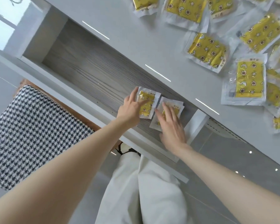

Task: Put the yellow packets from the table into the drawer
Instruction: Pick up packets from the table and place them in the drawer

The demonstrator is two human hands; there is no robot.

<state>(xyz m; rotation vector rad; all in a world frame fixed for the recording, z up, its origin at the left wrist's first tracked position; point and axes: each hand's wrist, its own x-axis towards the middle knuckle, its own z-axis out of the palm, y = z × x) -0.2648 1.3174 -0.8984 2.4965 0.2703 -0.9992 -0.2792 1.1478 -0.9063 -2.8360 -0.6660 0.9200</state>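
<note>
A white table [128, 34] is shown running diagonally, its glossy top marked by three reflected light strips [158, 73]. Beneath its edge, an open drawer [81, 65] with a grey wood-grain base and white walls is seen. A chair [31, 135] covered in black-and-white houndstooth fabric is placed at the left. A bright window [0, 28] is seen at upper left. The grey tiled floor [217, 159] is dotted with small bright spots [250, 152].

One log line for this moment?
left hand touches first packet | right hand touches second packet | drawer open | table holds other packets
</note>
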